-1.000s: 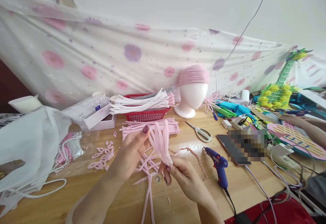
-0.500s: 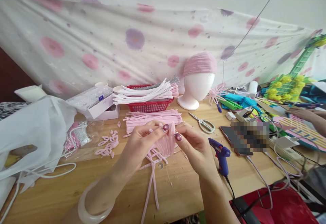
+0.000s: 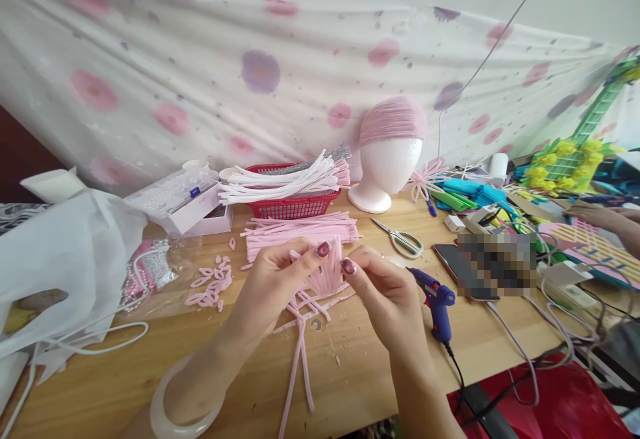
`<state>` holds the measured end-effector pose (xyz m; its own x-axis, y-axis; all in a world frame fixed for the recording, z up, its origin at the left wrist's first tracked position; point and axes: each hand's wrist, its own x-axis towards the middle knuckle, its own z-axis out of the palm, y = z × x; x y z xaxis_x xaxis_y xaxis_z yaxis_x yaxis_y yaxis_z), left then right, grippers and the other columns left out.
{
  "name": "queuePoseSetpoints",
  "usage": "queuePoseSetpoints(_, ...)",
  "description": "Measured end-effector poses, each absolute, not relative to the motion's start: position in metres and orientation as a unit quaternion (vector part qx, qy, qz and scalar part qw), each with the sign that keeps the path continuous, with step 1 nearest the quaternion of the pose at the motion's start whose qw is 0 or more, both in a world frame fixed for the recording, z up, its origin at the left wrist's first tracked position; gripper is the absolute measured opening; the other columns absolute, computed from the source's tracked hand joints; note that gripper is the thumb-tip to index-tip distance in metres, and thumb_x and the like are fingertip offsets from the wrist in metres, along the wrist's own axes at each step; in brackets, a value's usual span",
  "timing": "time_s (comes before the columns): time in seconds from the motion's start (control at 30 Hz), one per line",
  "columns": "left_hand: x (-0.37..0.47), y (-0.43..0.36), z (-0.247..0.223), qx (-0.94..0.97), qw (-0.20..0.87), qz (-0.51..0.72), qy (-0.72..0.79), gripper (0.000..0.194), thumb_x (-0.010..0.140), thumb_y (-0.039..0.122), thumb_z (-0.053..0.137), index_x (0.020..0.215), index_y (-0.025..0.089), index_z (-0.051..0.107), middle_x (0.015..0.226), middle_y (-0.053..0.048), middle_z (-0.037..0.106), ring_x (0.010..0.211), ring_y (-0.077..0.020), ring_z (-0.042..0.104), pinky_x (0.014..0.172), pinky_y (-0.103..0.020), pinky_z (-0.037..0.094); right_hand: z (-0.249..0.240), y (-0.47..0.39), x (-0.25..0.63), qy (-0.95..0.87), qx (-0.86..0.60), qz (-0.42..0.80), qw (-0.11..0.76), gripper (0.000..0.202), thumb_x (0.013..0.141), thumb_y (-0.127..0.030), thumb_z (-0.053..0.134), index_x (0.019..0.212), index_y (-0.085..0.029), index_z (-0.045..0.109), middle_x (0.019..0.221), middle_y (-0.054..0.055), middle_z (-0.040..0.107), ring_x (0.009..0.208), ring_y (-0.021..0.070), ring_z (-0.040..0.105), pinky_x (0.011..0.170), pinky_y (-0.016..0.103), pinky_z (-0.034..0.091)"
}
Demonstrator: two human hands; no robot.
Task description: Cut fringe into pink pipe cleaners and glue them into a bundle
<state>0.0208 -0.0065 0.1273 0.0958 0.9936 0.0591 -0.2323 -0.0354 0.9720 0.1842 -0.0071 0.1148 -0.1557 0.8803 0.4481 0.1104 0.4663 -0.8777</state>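
Above the table's middle, my left hand (image 3: 280, 276) pinches a bundle of looped pink pipe cleaners (image 3: 327, 276) between thumb and fingers. My right hand (image 3: 387, 296) is closed at the bundle's right edge, thumb against the fingertips; what lies between them is mostly hidden. Loose pink pipe cleaners (image 3: 301, 352) cross on the wood below, beside a measuring tape (image 3: 289, 325). Just behind my hands is a pile of straight pink pipe cleaners (image 3: 305, 229). Small pink pipe-cleaner loops (image 3: 213, 286) lie to the left.
A red basket (image 3: 295, 208) holds white pipe cleaners. Behind stands a white foam head (image 3: 390, 166) wrapped in pink. Scissors (image 3: 404, 242), a blue glue gun (image 3: 439, 306) and a phone (image 3: 463, 272) lie right. Another person's hand (image 3: 605, 219) is at far right; a plastic bag (image 3: 75, 252) left.
My right hand has shifted slightly right, and its thumb now sits at the bundle's edge. My left hand keeps its pinch. The view has turned a little.
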Motion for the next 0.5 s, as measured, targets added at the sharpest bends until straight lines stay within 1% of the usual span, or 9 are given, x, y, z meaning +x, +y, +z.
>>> queuePoseSetpoints(0.07, 0.019, -0.004, 0.126, 0.468, 0.576, 0.538, 0.399, 0.027, 0.077, 0.043, 0.075, 0.067, 0.018, 0.071, 0.064, 0.001, 0.059, 0.067, -0.013, 0.055, 0.064, -0.025, 0.045, 0.113, -0.011, 0.195, -0.669, -0.395, 0.3, 0.553, 0.012, 0.09, -0.023, 0.063, 0.082, -0.024, 0.072, 0.078, 0.001, 0.069, 0.075, 0.0166, 0.061, 0.07, 0.03, 0.046)
queuePoseSetpoints(0.17, 0.019, -0.001, 0.125, 0.453, 0.596, 0.529, 0.399, 0.021, 0.074, 0.039, 0.079, 0.075, 0.018, 0.076, 0.07, 0.0, 0.064, 0.069, -0.0111, 0.056, 0.063, -0.022, 0.045, 0.106, -0.015, 0.215, -0.641, -0.435, 0.243, 0.584, 0.011, 0.085, -0.02, 0.069, 0.088, -0.028, 0.076, 0.084, 0.001, 0.074, 0.079, 0.0188, 0.065, 0.072, 0.031, 0.049)
queuePoseSetpoints(0.23, 0.021, 0.001, 0.124, 0.447, 0.603, 0.518, 0.41, 0.022, 0.073, 0.038, 0.079, 0.077, 0.018, 0.076, 0.074, 0.0, 0.066, 0.066, -0.0094, 0.054, 0.059, -0.02, 0.044, 0.101, -0.017, 0.226, -0.62, -0.457, 0.256, 0.585, 0.008, 0.083, -0.021, 0.071, 0.086, -0.027, 0.076, 0.084, 0.002, 0.074, 0.078, 0.0194, 0.065, 0.071, 0.031, 0.05)
queuePoseSetpoints(0.3, 0.023, 0.001, 0.123, 0.439, 0.6, 0.516, 0.425, 0.023, 0.071, 0.038, 0.08, 0.079, 0.017, 0.077, 0.076, -0.001, 0.067, 0.067, -0.0097, 0.055, 0.059, -0.019, 0.045, 0.098, -0.017, 0.233, -0.593, -0.471, 0.276, 0.592, 0.004, 0.083, -0.024, 0.072, 0.085, -0.026, 0.074, 0.083, 0.002, 0.072, 0.076, 0.0183, 0.064, 0.07, 0.029, 0.05)
queuePoseSetpoints(0.37, 0.025, 0.001, 0.123, 0.429, 0.596, 0.519, 0.437, 0.024, 0.07, 0.038, 0.081, 0.082, 0.018, 0.077, 0.078, -0.002, 0.067, 0.07, -0.0108, 0.056, 0.061, -0.02, 0.048, 0.096, -0.016, 0.235, -0.557, -0.47, 0.282, 0.624, 0.002, 0.083, -0.026, 0.072, 0.084, -0.025, 0.071, 0.08, 0.001, 0.068, 0.076, 0.0168, 0.062, 0.071, 0.028, 0.049)
queuePoseSetpoints(0.43, 0.025, 0.001, 0.123, 0.427, 0.6, 0.515, 0.438, 0.024, 0.07, 0.036, 0.081, 0.086, 0.019, 0.077, 0.078, -0.001, 0.067, 0.07, -0.0107, 0.057, 0.06, -0.019, 0.049, 0.095, -0.013, 0.234, -0.535, -0.436, 0.311, 0.653, 0.01, 0.086, -0.033, 0.069, 0.082, -0.024, 0.067, 0.08, 0.002, 0.063, 0.08, 0.0178, 0.059, 0.077, 0.03, 0.049)
queuePoseSetpoints(0.5, 0.024, 0.0, 0.124, 0.437, 0.611, 0.506, 0.425, 0.023, 0.071, 0.035, 0.08, 0.09, 0.02, 0.078, 0.075, 0.0, 0.065, 0.067, -0.0099, 0.056, 0.059, -0.019, 0.049, 0.096, -0.009, 0.231, -0.524, -0.387, 0.391, 0.65, 0.02, 0.089, -0.042, 0.063, 0.079, -0.024, 0.065, 0.083, 0.003, 0.059, 0.088, 0.0202, 0.057, 0.086, 0.035, 0.048)
